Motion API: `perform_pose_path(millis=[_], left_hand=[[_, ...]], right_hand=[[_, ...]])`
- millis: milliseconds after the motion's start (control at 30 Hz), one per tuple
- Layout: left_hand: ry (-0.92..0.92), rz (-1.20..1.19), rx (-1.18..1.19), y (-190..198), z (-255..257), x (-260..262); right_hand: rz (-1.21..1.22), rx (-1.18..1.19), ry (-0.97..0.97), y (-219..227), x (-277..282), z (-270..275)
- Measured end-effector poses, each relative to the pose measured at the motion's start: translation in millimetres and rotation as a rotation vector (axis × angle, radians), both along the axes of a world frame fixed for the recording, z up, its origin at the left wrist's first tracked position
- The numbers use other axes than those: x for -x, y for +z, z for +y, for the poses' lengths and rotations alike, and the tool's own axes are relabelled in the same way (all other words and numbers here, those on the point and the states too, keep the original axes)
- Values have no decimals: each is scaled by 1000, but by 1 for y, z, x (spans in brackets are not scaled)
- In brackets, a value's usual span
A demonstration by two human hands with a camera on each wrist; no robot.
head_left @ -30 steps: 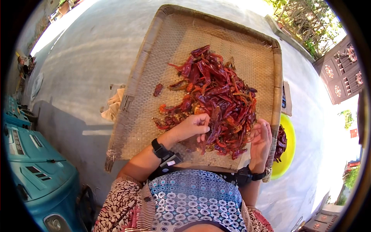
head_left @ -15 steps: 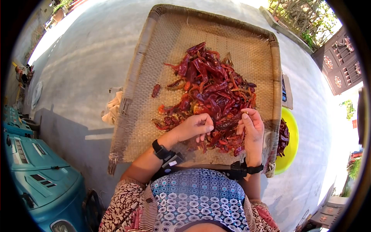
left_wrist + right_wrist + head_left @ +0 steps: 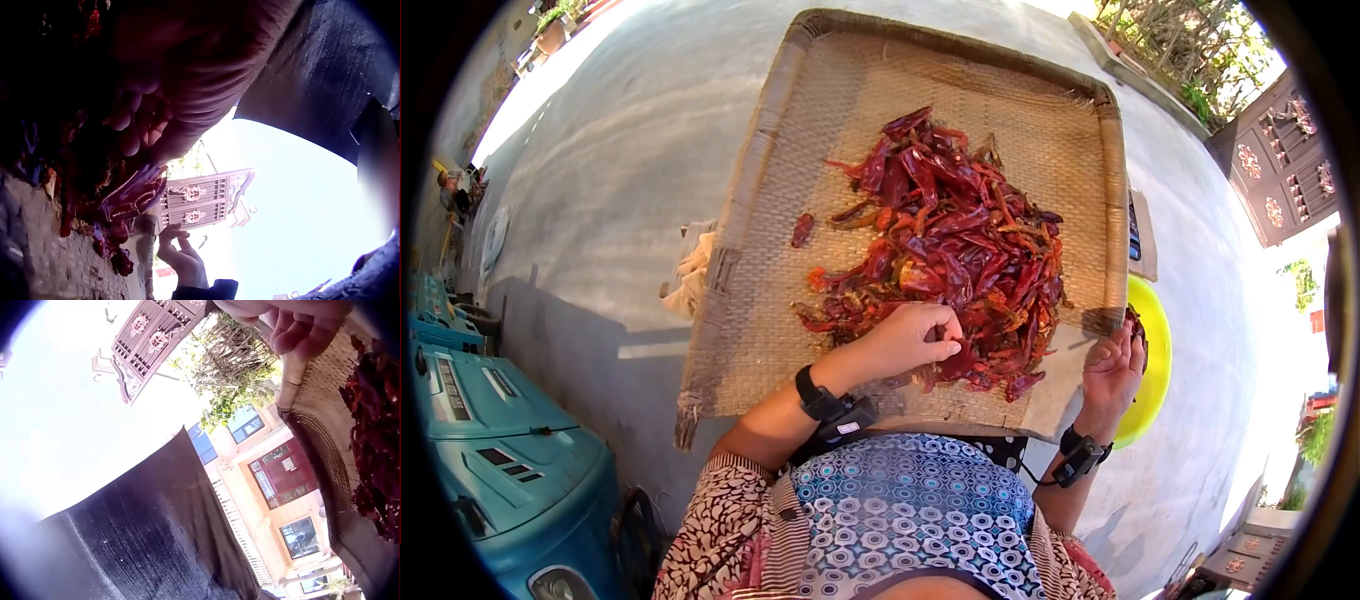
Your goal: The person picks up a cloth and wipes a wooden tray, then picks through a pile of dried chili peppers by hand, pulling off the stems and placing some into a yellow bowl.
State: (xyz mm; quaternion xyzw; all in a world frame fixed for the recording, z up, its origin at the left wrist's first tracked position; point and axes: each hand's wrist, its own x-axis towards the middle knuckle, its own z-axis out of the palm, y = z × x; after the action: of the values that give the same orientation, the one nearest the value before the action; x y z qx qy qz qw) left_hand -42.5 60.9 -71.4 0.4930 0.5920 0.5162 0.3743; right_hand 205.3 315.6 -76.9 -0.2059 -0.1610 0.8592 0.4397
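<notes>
A heap of dried red chili peppers (image 3: 960,240) lies on a woven tray (image 3: 810,190) in front of the person. The left hand (image 3: 905,338) is over the near side of the heap, thumb and forefinger pinching a dried chili (image 3: 966,358). In the left wrist view a wrinkled chili (image 3: 134,195) shows just below the curled fingers. Past the tray's right rim, the right hand (image 3: 1113,372) hovers at the yellow basin (image 3: 1145,400) with loosely bent fingers. Nothing shows in its grasp. More dark chilies in the basin are partly hidden behind this hand.
One loose chili (image 3: 802,230) lies left of the heap. A pale cloth (image 3: 692,272) sits beside the tray's left edge. The teal vehicle (image 3: 520,450) stands at the left, and a flat dark object on cardboard (image 3: 1142,235) lies right of the tray.
The right hand rose over the heap pinching something small, then moved right past the tray rim to the basin, fingers loosened. The left hand stays at the heap, shifted slightly right.
</notes>
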Motion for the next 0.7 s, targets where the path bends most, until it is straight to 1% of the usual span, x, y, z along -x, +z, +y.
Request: perform_pose_path(millis=[33, 133, 200, 233, 267, 300, 333, 400, 433, 467, 533, 567, 600, 633, 667, 700], left_hand=[[21, -38, -5, 1, 0, -1], [85, -357, 26, 19, -1, -4], [138, -420, 28, 27, -2, -1], [178, -427, 33, 29, -2, -1], [218, -432, 36, 30, -1, -1], [240, -432, -7, 27, -1, 0], [239, -481, 18, 26, -2, 2], [239, -583, 68, 26, -4, 5], [218, -721, 24, 20, -4, 5], [198, -775, 46, 19, -4, 6], [156, -887, 90, 21, -3, 9], [106, -870, 104, 20, -3, 13], [142, -749, 121, 26, -3, 14], [176, -627, 136, 34, -1, 15], [211, -507, 152, 43, 0, 17], [247, -355, 175, 51, 1, 21]], right_hand=[[-86, -122, 43, 8, 12, -18], [-444, -570, 344, 36, 48, -68], [-705, -782, 593, 54, 66, -94], [-716, -882, 670, 52, 72, -103], [-729, -970, 703, 52, 79, -111], [-732, -962, 757, 50, 83, -115], [-733, -956, 810, 47, 87, -118], [-758, -918, 813, 44, 91, -121], [-768, -909, 806, 45, 93, -123], [-780, -900, 800, 45, 94, -125], [-744, -868, 834, 44, 93, -123], [-727, -853, 841, 39, 92, -120], [-710, -837, 848, 36, 90, -117], [-665, -800, 814, 34, 88, -112], [-637, -788, 736, 36, 88, -106], [-649, -723, 658, 39, 84, -99]])
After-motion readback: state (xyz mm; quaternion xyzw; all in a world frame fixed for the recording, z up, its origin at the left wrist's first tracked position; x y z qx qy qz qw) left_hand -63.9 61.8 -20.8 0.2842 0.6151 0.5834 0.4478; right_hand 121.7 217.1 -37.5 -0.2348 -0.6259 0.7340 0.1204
